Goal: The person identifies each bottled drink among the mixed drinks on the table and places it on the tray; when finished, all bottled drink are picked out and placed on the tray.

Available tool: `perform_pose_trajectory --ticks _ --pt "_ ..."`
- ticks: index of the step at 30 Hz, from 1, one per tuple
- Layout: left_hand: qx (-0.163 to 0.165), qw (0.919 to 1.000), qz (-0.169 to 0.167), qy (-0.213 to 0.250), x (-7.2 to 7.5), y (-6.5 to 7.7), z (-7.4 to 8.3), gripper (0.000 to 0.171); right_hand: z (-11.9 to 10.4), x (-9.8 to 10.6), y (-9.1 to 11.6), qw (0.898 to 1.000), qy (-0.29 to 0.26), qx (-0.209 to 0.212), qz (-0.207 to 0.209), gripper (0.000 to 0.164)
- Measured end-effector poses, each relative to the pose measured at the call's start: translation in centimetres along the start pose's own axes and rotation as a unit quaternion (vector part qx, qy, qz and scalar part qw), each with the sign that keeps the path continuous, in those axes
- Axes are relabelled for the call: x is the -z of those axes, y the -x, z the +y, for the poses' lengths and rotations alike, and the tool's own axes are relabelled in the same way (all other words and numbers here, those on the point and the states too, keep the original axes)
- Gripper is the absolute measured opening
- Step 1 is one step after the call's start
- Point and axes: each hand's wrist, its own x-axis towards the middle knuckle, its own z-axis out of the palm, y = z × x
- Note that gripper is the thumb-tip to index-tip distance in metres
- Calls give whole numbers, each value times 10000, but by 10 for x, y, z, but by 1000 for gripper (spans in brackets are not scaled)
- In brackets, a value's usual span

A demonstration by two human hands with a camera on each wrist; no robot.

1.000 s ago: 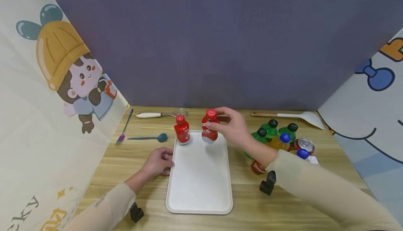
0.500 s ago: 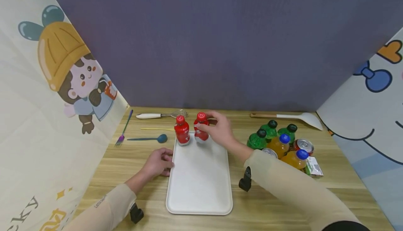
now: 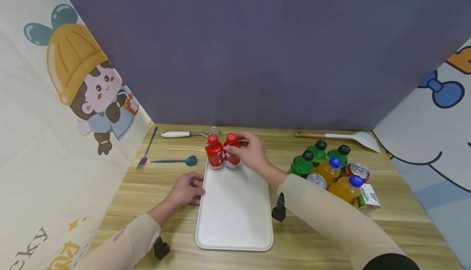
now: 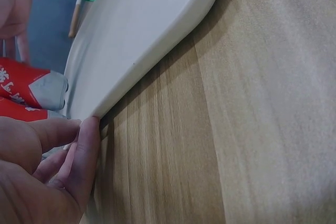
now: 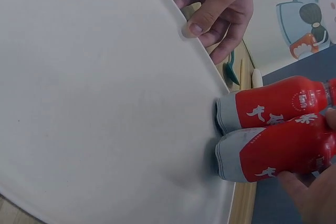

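Two red bottles with white lower parts stand upright side by side at the tray's far left end. My right hand (image 3: 252, 153) grips the right-hand red bottle (image 5: 273, 150) near its neck, thumb on the near side. That bottle touches or almost touches the other red bottle (image 3: 214, 152). The white rectangular tray (image 3: 235, 217) lies lengthwise in front of me. At its left rim, my left hand (image 3: 185, 189) pinches the edge between thumb and fingers, as the left wrist view shows closely. Some fingertips of the right hand are hidden behind the bottle.
To the right stand several green bottles (image 3: 301, 164), orange-drink bottles (image 3: 346, 188), cans (image 3: 317, 181) and a small carton (image 3: 369, 196). A whisk (image 3: 176, 134), a blue spoon (image 3: 190, 161) and a fork (image 3: 141, 163) lie left; a white spatula (image 3: 364, 140) lies back right.
My right hand has carried its red bottle leftward and down, up beside the other red bottle. The left hand stays on the tray's edge.
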Motion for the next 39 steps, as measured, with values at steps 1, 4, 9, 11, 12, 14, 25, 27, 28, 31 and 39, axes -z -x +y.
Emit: perform_pose_trajectory --ticks 1,4,9,11,12,14,25,27,28,31,39 --pt "-9 10000 -2 0 0 0 0 50 0 -1 0 10000 -3 -4 2 44" --pt "-17 10000 -1 4 0 -1 0 50 2 -3 0 10000 -33 -13 3 43" --pt "-19 10000 -13 -39 0 -2 -1 51 7 -7 -2 10000 -86 -9 -2 41" --pt "-12 10000 -20 -83 0 -3 -1 50 8 -8 -3 9999 -109 6 4 41" --pt "-5 10000 -21 -95 0 -3 -1 50 9 -8 -3 9999 -121 14 7 41" --pt "8 9999 -22 -111 0 -2 0 50 10 -8 -4 9999 -124 14 -4 41" --pt "4 10000 -8 -87 0 1 1 50 11 -6 -5 9999 59 -15 -159 42" --pt "12 10000 -16 -87 0 0 1 51 10 -5 -6 9998 101 -39 -190 42" --pt "21 10000 -18 -86 1 0 2 51 10 -5 -6 9997 126 -57 -210 43" --pt "51 9999 -36 -85 1 0 2 51 8 -4 -6 9992 245 -104 -284 45" --pt "64 9999 -4 -143 0 -1 1 50 0 4 -8 9955 660 -243 -642 50"
